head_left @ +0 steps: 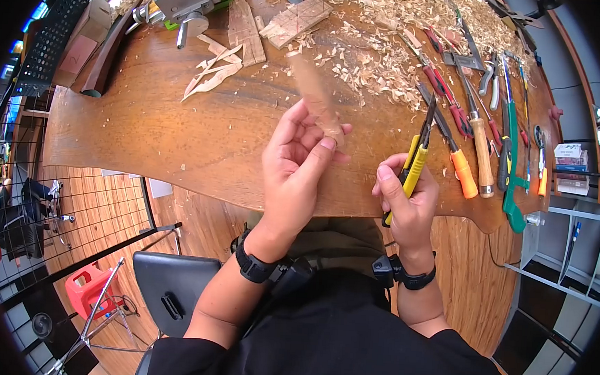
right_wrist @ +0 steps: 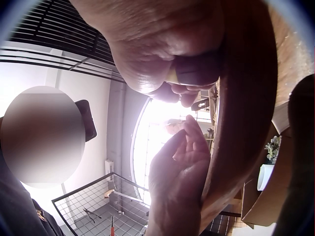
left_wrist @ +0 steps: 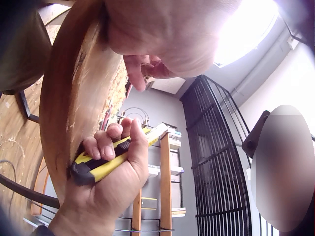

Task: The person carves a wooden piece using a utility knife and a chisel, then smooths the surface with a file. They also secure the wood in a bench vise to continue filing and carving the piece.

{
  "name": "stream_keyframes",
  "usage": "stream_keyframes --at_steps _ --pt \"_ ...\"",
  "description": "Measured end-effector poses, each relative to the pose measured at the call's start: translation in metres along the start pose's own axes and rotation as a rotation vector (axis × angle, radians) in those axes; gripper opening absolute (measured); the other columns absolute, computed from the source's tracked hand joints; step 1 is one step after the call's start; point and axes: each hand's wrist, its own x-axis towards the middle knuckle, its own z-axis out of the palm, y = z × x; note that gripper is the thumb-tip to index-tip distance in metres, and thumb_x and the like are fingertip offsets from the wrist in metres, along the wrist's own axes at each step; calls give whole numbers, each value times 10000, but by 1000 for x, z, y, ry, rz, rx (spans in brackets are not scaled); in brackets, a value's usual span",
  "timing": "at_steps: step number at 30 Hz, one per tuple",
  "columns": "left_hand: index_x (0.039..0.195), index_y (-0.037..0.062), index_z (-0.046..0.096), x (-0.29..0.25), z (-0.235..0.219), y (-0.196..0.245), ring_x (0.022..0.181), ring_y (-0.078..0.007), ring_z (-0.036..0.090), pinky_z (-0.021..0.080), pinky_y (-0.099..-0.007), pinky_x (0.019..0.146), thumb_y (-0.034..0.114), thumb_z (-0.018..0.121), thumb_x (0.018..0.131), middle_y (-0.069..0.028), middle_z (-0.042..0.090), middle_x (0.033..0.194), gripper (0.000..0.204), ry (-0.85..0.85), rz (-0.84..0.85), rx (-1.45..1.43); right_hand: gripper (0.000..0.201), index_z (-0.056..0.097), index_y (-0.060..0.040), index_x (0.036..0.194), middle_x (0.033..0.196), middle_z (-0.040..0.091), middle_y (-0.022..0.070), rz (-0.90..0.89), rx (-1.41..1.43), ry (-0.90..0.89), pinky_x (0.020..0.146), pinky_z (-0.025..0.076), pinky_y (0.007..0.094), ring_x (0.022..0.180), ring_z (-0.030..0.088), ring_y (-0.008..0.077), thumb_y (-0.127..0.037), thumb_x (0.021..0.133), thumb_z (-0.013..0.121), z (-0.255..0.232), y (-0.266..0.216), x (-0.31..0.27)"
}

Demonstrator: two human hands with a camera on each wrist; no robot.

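My left hand (head_left: 293,166) pinches one end of a carved wooden piece (head_left: 312,85), thumb on the near side, and its far end points away over the table. The wood looks blurred in the head view. In my right hand (head_left: 413,198) is a yellow and black utility knife (head_left: 416,168), gripped along its handle with the dark blade pointing away. The left wrist view shows the fingers curled round the knife (left_wrist: 106,164) with the thumb along it. Both hands are over the table's near edge, a short gap apart. In the right wrist view the knife is mostly hidden by the palm.
Wood shavings (head_left: 383,62) heap across the back of the wooden table (head_left: 145,133). Cut boards (head_left: 296,22) and split offcuts (head_left: 214,69) lie at the back left, near a metal vise (head_left: 187,5). Chisels (head_left: 481,143), screwdrivers and a green-handled saw (head_left: 510,145) line the right.
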Motion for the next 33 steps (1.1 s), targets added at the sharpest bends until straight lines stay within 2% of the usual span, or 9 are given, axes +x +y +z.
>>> stream_keyframes --at_steps 8,10,13,14,15,18,22,25,33 --pt "1464 -38 412 3 -8 -4 882 -115 540 450 -188 737 -29 523 881 -65 564 1084 594 -39 -90 -31 154 627 -29 987 716 612 -7 -5 -3 0 514 363 196 595 516 29 -168 959 686 -1 1 0" --pt "1443 -23 440 1 1 -1 784 -80 469 376 -178 671 14 532 940 -28 533 997 513 -16 -26 190 152 627 -28 988 715 612 -7 1 -3 -7 513 362 197 595 516 30 -166 960 685 -2 1 0" --pt "1439 -13 442 -1 5 3 734 -59 424 365 -201 648 81 529 1008 7 485 908 450 -60 -72 272 151 626 -27 988 716 612 -7 6 -2 -2 513 362 198 596 515 29 -163 960 684 -1 0 -1" --pt "1322 0 497 1 0 -4 696 -71 417 359 -225 616 240 489 1074 2 477 846 346 -58 -22 325 151 626 -27 988 716 612 -7 6 -2 -2 513 362 198 596 515 29 -163 960 684 -1 0 0" --pt "1322 0 497 1 -3 -6 696 -71 417 359 -225 616 240 489 1074 2 477 846 346 -58 -22 325 151 627 -26 989 717 613 -7 -2 -3 -2 513 361 197 595 514 29 -163 960 684 -1 1 0" --pt "1140 32 513 1 -9 -4 682 -92 426 357 -224 595 382 424 1092 -12 470 804 364 -107 -55 20 153 627 -26 991 716 614 -6 -10 -4 1 509 356 195 589 508 26 -166 961 683 -1 2 0" --pt "870 120 393 2 -15 5 592 -115 352 330 -252 536 528 263 1088 0 367 713 480 -148 -332 -496 162 626 -28 994 711 613 -6 3 -2 -3 498 347 193 572 492 21 -176 962 684 -1 1 0" --pt "877 111 402 3 -22 3 596 -122 368 344 -252 535 503 281 1091 -8 383 711 463 -217 -385 -735 166 626 -31 997 708 613 -6 1 14 11 492 345 194 559 482 19 -181 962 686 0 3 -1" --pt "880 98 400 4 -24 4 616 -136 391 370 -257 549 372 322 1035 -20 392 722 324 -235 -376 -751 162 625 -34 1000 708 613 -6 -1 13 4 486 346 192 561 489 21 -179 961 687 -1 3 -1"
